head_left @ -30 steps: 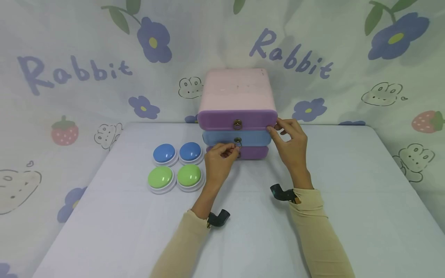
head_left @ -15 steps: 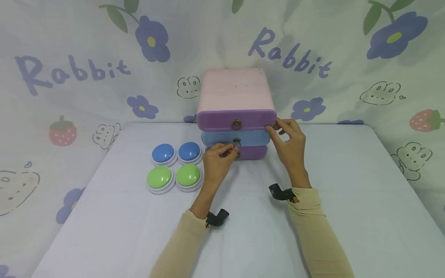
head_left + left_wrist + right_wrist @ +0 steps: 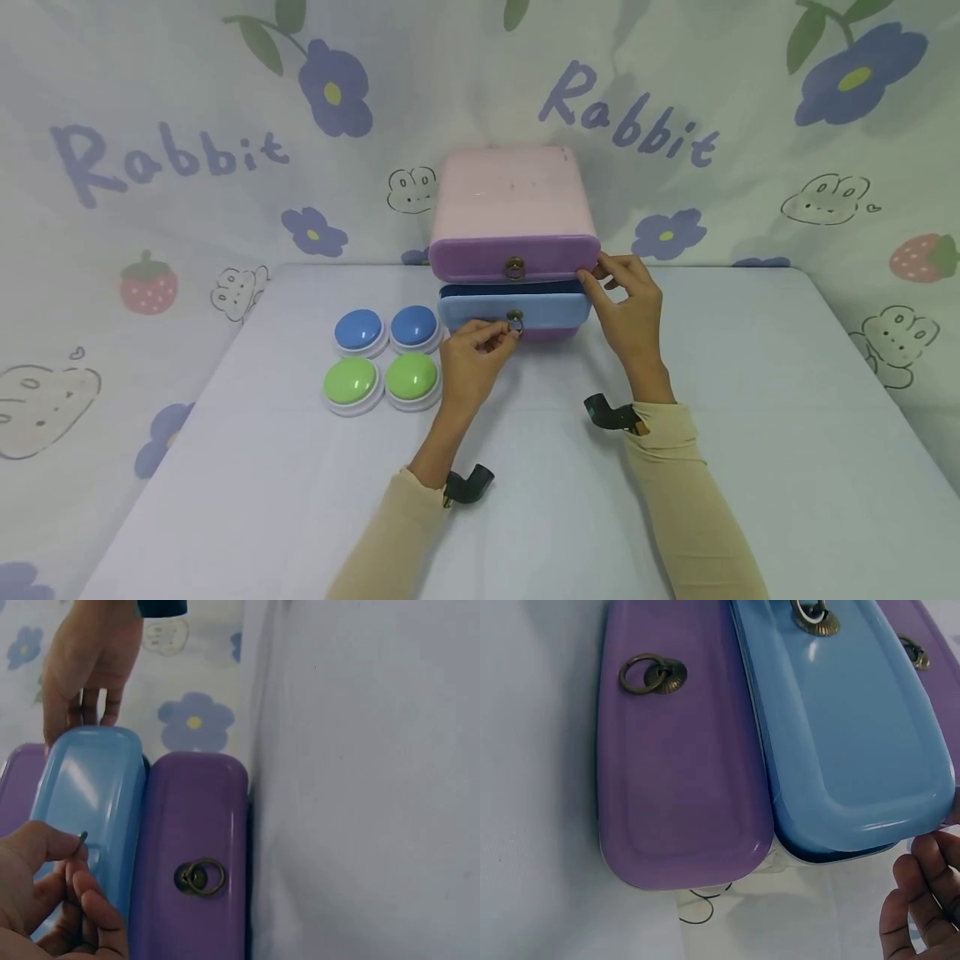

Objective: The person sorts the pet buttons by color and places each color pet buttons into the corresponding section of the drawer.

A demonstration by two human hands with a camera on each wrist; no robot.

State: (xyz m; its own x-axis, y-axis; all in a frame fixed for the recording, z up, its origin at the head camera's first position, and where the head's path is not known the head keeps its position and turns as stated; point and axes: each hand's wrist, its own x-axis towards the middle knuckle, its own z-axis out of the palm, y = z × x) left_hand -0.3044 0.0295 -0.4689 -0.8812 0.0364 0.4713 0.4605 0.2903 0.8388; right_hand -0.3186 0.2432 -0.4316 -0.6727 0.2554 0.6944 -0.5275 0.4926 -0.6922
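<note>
A small pink cabinet (image 3: 513,192) holds three stacked drawers with brass ring pulls. My left hand (image 3: 472,367) pinches the ring pull (image 3: 515,321) of the blue middle drawer (image 3: 555,312), which juts out with a dark strip of its inside showing. At the cabinet's right side, my right hand (image 3: 632,317) grips the lower corner of the purple top drawer (image 3: 472,258), thumb on the front and fingers behind the edge. The purple bottom drawer (image 3: 191,817) sits farther back than the blue one; its ring pull (image 3: 652,673) hangs free.
Left of the cabinet stand two blue push buttons (image 3: 358,329) and two green push buttons (image 3: 349,381) on white bases. Behind the white table (image 3: 750,400) hangs a patterned cloth (image 3: 720,50). Each wrist carries a black camera mount (image 3: 468,485).
The blue middle drawer has come forward out of the cabinet, with my left hand moving toward me on its ring. My right hand has kept its place at the cabinet's corner.
</note>
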